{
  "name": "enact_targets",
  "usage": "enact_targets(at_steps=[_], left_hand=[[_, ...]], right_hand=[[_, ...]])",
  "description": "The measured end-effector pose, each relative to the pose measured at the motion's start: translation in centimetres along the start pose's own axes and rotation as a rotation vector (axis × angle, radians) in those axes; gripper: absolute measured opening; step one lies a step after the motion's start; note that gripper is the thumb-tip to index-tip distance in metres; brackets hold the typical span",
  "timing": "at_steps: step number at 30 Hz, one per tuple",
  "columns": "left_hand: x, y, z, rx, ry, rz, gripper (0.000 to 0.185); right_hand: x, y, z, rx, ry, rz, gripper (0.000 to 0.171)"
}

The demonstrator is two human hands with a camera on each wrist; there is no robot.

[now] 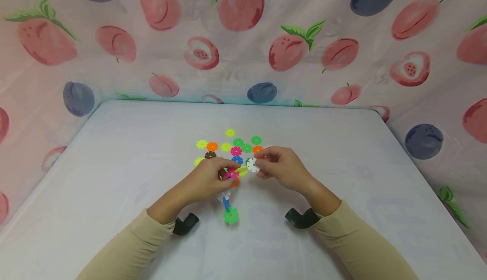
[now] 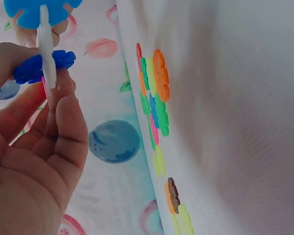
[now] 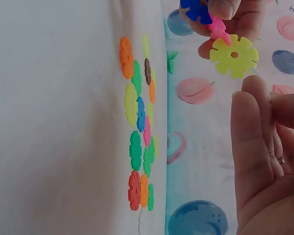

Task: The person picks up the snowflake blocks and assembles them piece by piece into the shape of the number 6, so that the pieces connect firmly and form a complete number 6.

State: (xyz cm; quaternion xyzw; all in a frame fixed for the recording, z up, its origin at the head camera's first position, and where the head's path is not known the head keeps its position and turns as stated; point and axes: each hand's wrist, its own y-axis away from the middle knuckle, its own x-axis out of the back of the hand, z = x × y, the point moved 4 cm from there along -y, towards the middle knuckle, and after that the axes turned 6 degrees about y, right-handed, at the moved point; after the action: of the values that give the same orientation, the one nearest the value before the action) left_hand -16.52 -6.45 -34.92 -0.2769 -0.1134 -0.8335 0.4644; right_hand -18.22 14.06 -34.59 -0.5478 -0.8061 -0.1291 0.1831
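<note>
Left hand pinches the joined discs; right hand fingertips pinch a white disc (just beside them)

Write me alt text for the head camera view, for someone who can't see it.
Two hands meet above a white table: the left hand grips a chain of joined plastic snowflake discs, and the right hand pinches a white plastic snowflake disc. Loose coloured discs lie just beyond, before a fruit-print curtain.

Left hand pinching, right hand pinching (fingers curled)
</note>
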Motion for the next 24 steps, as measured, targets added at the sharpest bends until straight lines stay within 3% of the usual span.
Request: enact_targets(at_steps=[7,16,24], left_hand=[[0.08,0.13,-0.01,-0.032,-0.008,0.021,0.029],[0.18,-0.02,-0.29,0.052,-0.016,0.077,0.02],[0.29,-0.09,-0.05,0.007,0.009,0.069,0.017]], right_hand=[[0.0,0.0,0.06,-0.005,-0.014,0.012,0.02],[-0.41,-0.12,-0.04,-0.027,-0.037,0.018,0.019],[-0.43,-0.06,0.04,-0.018,-0.066,0.014,0.02]])
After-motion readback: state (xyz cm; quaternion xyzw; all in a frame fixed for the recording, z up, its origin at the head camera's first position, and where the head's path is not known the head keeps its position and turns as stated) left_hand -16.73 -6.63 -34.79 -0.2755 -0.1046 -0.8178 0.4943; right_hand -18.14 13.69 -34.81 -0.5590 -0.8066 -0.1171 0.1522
